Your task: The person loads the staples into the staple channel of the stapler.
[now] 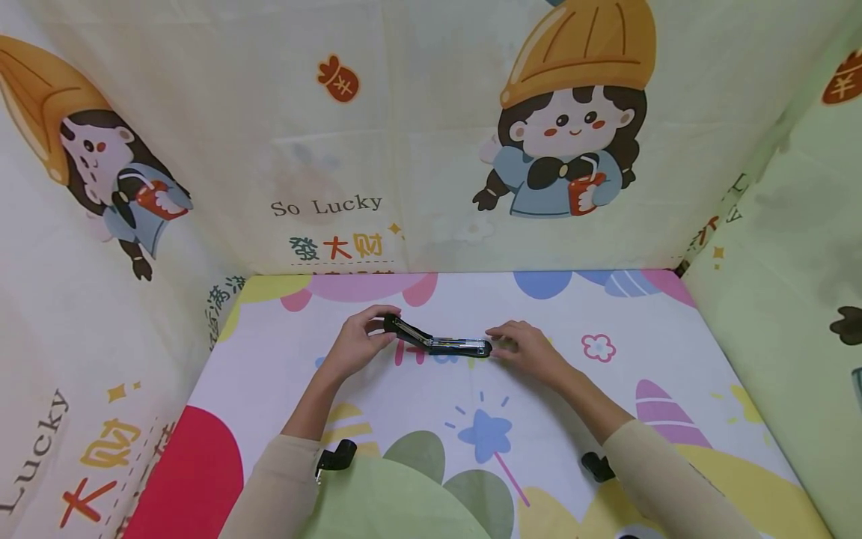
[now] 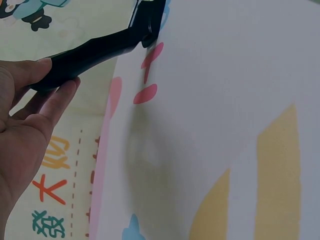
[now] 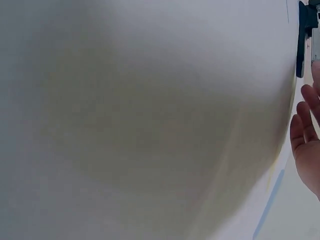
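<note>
A black stapler (image 1: pixel 461 346), its metal channel showing, is folded open at its hinge over the middle of the table. My left hand (image 1: pixel 360 344) pinches its left end, which slants up from the hinge. In the left wrist view, the thumb and fingers of that left hand (image 2: pixel 25 135) hold the end of the dark stapler arm (image 2: pixel 100 52). At the other end, my right hand (image 1: pixel 532 352) has its loosely bent fingertips right by the stapler's tip. Only part of the right hand (image 3: pixel 309 150) and a piece of the stapler (image 3: pixel 301 45) show at the right wrist view's edge.
The table is covered by a white cloth (image 1: pixel 404 404) with colourful printed shapes. Printed cloth walls (image 1: pixel 431 150) enclose it at the back and both sides. Small black devices (image 1: pixel 337 455) sit at both wrists, by the beige sleeves (image 1: pixel 276 486).
</note>
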A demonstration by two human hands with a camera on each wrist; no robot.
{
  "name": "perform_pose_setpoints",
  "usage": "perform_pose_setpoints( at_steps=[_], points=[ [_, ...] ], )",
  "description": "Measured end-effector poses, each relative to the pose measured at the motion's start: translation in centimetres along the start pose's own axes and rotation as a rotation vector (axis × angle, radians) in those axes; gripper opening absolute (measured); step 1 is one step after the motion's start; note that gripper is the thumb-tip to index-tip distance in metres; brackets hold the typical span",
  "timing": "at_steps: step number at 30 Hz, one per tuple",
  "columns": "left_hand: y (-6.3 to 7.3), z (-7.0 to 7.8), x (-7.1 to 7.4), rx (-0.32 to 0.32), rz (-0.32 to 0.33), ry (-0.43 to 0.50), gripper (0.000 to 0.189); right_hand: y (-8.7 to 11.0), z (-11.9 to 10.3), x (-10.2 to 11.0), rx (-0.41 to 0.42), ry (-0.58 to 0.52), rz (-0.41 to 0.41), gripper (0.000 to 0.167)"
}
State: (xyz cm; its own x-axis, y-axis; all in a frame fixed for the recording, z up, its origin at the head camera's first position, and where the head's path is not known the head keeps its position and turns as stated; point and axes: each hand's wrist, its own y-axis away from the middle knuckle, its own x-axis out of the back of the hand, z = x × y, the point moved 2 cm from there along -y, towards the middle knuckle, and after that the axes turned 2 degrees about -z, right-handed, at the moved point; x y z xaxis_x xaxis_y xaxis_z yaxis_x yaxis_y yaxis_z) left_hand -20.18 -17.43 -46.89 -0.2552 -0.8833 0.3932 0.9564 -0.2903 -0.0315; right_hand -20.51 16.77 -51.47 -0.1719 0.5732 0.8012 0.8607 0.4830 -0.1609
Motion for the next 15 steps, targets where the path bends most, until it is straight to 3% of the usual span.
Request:
perform_pose_setpoints(
  at_steps=[15],
  points=[
    [0.1,0.2,0.1,-0.017,-0.001,-0.019,0.042,-1.1,0.6,-1.1,-0.101,-0.027,-0.098,0.028]
  ],
)
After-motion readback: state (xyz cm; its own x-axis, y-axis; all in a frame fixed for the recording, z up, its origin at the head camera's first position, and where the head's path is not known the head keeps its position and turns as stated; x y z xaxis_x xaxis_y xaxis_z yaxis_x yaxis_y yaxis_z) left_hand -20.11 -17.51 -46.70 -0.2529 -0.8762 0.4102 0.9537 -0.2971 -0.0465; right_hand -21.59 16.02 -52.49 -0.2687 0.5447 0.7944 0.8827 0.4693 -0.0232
